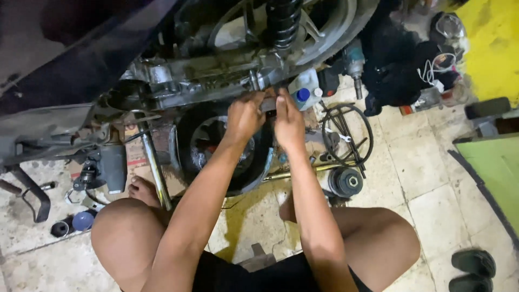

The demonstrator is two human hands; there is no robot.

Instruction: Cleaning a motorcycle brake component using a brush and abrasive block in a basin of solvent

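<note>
Both hands, left hand (244, 116) and right hand (289, 121), close their fingers on a small dark metal part (268, 103) between them at upper centre, against the grimy grey engine casing (200, 81).

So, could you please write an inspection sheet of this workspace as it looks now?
Surface: tiled floor, stained, with a dark oily patch.
Job's things: scooter engine casing raised above a wheel lying flat.
Clutter: drive belt, pulley, white bottle with blue cap, impact wrench, sandals.
Grippers: left hand and right hand side by side at the casing's lower edge; what the fingers grip is hidden.
Cables: white cord on dark cloth.
Surroundings: green board, yellow surface.
</note>
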